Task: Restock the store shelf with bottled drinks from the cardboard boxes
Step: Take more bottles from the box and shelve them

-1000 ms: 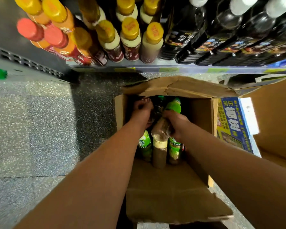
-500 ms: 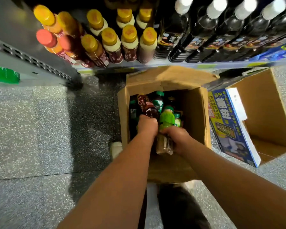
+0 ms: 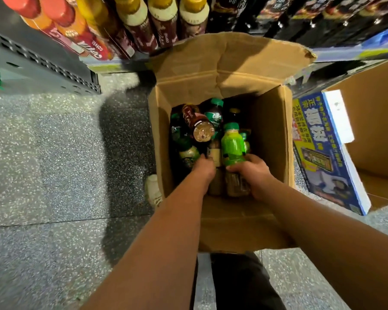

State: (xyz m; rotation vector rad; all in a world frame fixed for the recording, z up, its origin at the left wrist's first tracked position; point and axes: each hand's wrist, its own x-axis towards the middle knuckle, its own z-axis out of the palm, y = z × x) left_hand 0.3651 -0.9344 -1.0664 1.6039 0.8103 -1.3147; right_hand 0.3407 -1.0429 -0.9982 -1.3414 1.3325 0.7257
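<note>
Two cardboard boxes sit on the floor below the shelf: the full box and a second box to its right. Inside the full box, my right hand clasps one green bottle. My left hand reaches in alongside, its grip hidden. Neither hand has shifted much in the last half second.

Boxes: two, centre box and second box at 3 o'clock. Hands: two, left hand, right hand. Red-capped bottles, 11 o'clock: two. Lime-green bottle, gripped: one.
</note>
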